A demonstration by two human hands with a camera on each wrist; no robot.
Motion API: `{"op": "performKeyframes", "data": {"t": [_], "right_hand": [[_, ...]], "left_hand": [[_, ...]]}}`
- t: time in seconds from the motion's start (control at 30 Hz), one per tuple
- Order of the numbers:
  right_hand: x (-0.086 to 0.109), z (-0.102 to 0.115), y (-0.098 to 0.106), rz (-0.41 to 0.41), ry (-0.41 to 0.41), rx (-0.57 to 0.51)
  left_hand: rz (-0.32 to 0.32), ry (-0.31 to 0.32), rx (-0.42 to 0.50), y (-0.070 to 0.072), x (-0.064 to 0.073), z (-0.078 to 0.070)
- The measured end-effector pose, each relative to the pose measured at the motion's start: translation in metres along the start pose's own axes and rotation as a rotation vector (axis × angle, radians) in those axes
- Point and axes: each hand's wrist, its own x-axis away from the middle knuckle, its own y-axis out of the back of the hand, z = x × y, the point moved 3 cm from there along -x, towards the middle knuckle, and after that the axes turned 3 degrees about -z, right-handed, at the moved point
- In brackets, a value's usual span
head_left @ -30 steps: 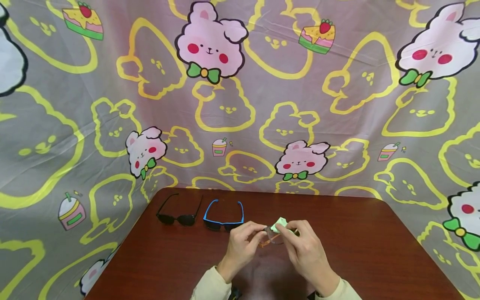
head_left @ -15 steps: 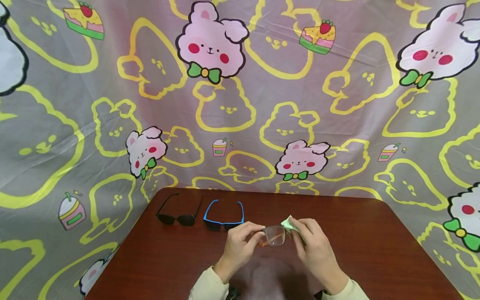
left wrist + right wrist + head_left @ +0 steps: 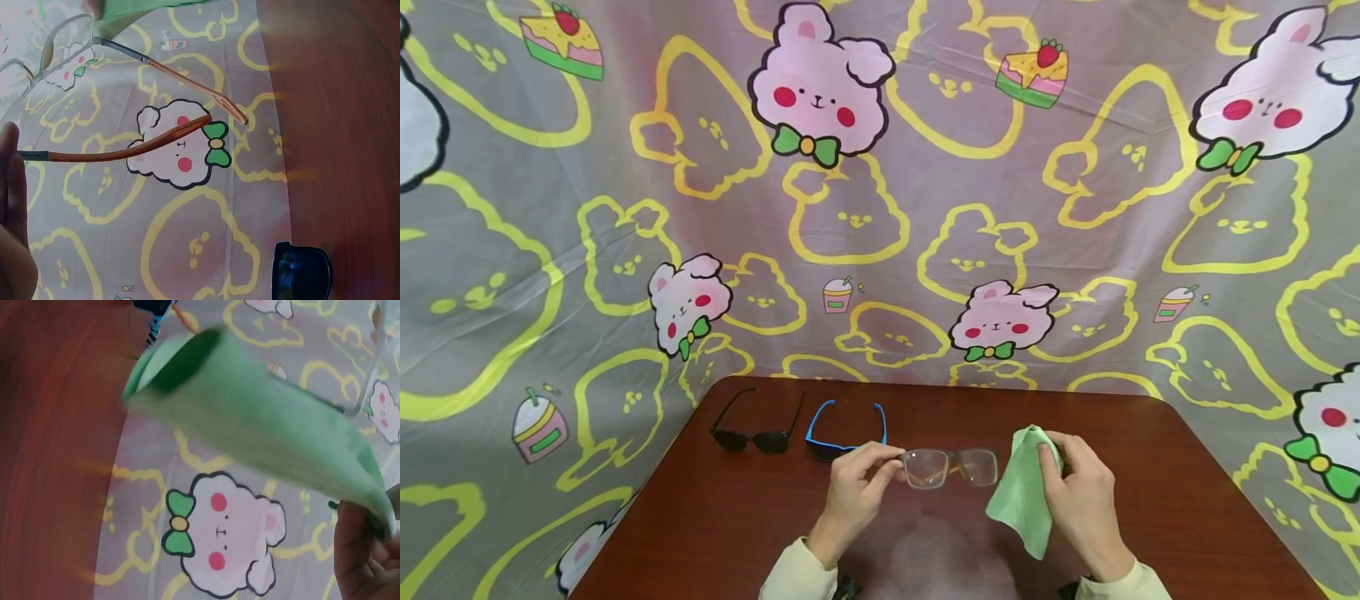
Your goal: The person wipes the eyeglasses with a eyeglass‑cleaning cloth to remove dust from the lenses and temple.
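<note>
My left hand [image 3: 856, 490] pinches a pair of clear-framed eyeglasses [image 3: 952, 451] at the left hinge corner, holding them above the table with the lenses facing me. In the left wrist view the glasses' orange-brown temples [image 3: 125, 154] stretch out unfolded. A light green cloth [image 3: 1024, 492] hangs from my right hand [image 3: 1084, 492], gripped at its top between thumb and fingers. It hangs just right of the glasses, apart from them in the head view. The right wrist view shows the cloth [image 3: 250, 419] curled and slightly blurred.
Black sunglasses [image 3: 752, 441] lie on the brown table [image 3: 715, 517] at the far left, temples unfolded. Blue-framed sunglasses [image 3: 847, 444] lie beside them, partly behind my left hand. A curtain printed with cartoon rabbits [image 3: 818, 83] encloses the table's back and sides.
My right hand has moved right, away from the glasses, and the bunched cloth now hangs unfolded. My left hand has shifted slightly left with the glasses, and both lenses now show.
</note>
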Motion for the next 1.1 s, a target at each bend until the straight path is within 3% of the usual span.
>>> {"op": "performKeyframes", "data": {"t": [0.17, 0.37, 0.57, 0.9, 1.1], "right_hand": [[0.003, -0.008, -0.002, 0.110, -0.204, 0.004], [0.009, -0.003, -0.012, 0.252, -0.274, -0.083], [0.008, 0.003, -0.015, 0.336, -0.386, -0.257], [0.010, 0.003, -0.018, 0.320, -0.469, -0.483], [0.009, 0.000, -0.016, 0.274, -0.500, -0.579]], "left_hand": [[-0.027, 0.023, 0.035, 0.004, 0.000, 0.002], [0.020, 0.029, 0.085, 0.000, 0.000, 0.000], [0.064, 0.020, 0.025, -0.002, 0.002, 0.002], [0.116, -0.026, 0.029, -0.003, -0.001, -0.001], [0.159, 0.041, -0.031, -0.001, 0.002, 0.002]]}}
